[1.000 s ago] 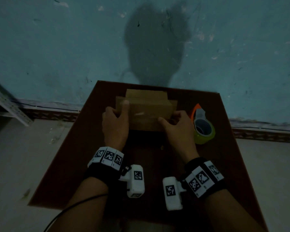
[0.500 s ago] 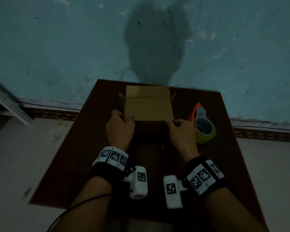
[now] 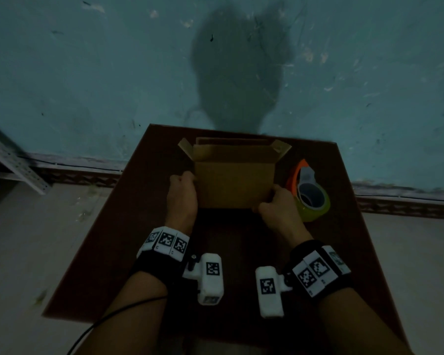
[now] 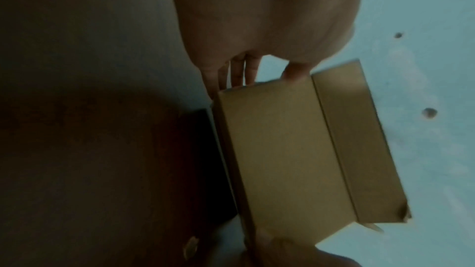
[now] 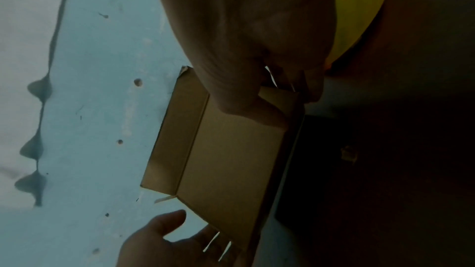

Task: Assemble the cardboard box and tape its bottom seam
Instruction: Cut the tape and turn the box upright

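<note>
A small brown cardboard box (image 3: 235, 184) stands squared up on the dark red table (image 3: 128, 239), its upper flaps spread outward. My left hand (image 3: 181, 194) grips the box's left side, thumb on the near panel and fingers behind the edge, as the left wrist view shows (image 4: 285, 149). My right hand (image 3: 280, 207) pinches the lower right corner, thumb pressed on the near panel (image 5: 231, 161). A yellow-green tape roll in an orange dispenser (image 3: 309, 194) lies on the table just right of my right hand.
The table stands against a blue-green wall (image 3: 87, 73). A slotted metal rail (image 3: 13, 162) leans at the far left above the pale floor (image 3: 23, 252). A black cable (image 3: 118, 311) runs from my left forearm.
The box went from folded flat under both hands to opened up into a rectangular tube with its flaps spread. Both hands shifted to its lower side edges.
</note>
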